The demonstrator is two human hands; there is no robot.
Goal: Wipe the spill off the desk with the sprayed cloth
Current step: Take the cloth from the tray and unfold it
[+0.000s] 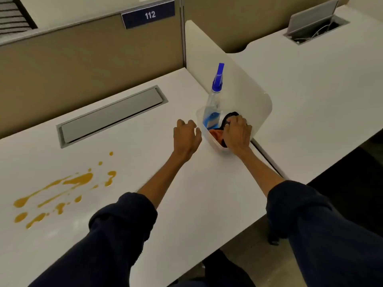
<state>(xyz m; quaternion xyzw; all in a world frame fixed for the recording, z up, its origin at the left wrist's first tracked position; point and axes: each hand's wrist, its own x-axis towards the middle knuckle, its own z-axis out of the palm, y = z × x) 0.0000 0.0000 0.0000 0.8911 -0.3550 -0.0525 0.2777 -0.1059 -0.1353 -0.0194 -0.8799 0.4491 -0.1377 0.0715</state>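
An orange-brown spill [68, 187] is splattered across the white desk [128, 162] at the left. A clear plastic bin [202, 126] stands at the desk's right edge against the divider. In it stand a spray bottle [215, 94] with a blue nozzle, an orange cloth [215, 134] and a black object [229, 119]. My right hand [237, 132] reaches into the bin with its fingers curled on the black object, above the cloth. My left hand [186, 135] hovers just left of the bin, fingers apart and holding nothing.
A grey cable hatch [112, 117] is set into the desk behind the spill. A white divider panel [238, 75] separates this desk from the neighbouring desk [310, 96], which has an open hatch [317, 25]. A beige partition bears the sign 112 [149, 15].
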